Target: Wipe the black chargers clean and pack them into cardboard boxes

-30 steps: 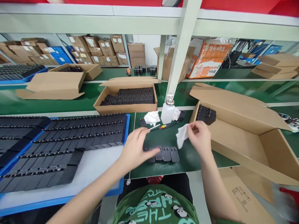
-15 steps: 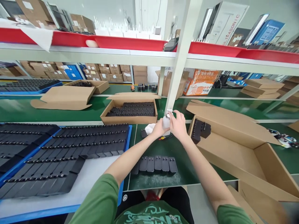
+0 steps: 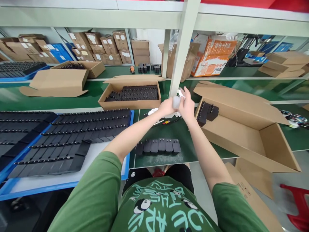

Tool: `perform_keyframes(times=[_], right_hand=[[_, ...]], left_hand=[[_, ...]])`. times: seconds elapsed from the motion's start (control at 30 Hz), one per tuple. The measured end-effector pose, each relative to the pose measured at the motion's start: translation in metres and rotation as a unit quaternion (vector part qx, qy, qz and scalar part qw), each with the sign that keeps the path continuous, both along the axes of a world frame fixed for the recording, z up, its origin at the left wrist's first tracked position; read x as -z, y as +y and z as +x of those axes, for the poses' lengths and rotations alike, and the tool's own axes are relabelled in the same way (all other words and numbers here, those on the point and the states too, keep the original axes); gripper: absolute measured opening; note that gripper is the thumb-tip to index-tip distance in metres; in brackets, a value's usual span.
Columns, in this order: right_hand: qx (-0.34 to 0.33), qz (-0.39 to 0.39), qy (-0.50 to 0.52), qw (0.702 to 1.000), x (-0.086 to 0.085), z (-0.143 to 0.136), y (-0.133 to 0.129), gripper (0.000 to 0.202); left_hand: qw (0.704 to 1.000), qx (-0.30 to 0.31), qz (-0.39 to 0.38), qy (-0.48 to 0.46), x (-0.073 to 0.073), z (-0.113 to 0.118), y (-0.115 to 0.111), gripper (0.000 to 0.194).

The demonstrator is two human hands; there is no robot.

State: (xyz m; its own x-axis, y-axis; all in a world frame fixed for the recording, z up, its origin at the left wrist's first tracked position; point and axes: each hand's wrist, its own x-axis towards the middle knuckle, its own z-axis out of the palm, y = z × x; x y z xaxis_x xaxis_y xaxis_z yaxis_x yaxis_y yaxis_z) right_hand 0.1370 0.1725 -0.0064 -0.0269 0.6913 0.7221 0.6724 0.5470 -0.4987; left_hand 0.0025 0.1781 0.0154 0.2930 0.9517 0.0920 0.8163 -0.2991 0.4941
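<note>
My left hand [image 3: 166, 107] is closed round a small whitish translucent bottle [image 3: 176, 102] in front of the white post. From the other side, my right hand [image 3: 187, 104] grips the bottle's upper part, with something white between its fingers. White cloth [image 3: 153, 111] and a cable with red and yellow ends [image 3: 166, 122] lie beneath my hands. Closer to me, a row of several black adapters [image 3: 161, 145] with metal pins rests on the green table [image 3: 154, 161].
Blue trays [image 3: 131, 141] of black adapters are at the left. An open carton [image 3: 135, 104] of adapters stands behind; a larger carton [image 3: 243, 132] at the right holds a few. The post [image 3: 182, 54] rises beyond my hands.
The view has tilted downward, showing more of my shirt and less of the upper shelf. Both hands remain on the bottle; my right hand's fingers now reach higher, with more white material showing.
</note>
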Motion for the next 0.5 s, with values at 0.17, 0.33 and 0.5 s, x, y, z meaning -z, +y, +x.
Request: perform_keyframes(times=[0.17,0.33,0.5], right_hand=[[0.079,0.022,0.164,0.983,0.0,0.005,0.012,0.047],[0.076,-0.004,0.298,0.952,0.003,-0.005,0.016,0.046],[0.071,-0.049,0.405,0.91,0.017,-0.018,0.024,0.044]], left_hand=[[0.996,0.019,0.018,0.081,-0.042,0.013,0.003,0.045],[0.988,0.008,0.039,0.15,-0.074,0.026,0.002,0.046],[0.98,-0.026,0.045,0.194,-0.083,0.035,0.003,0.03]])
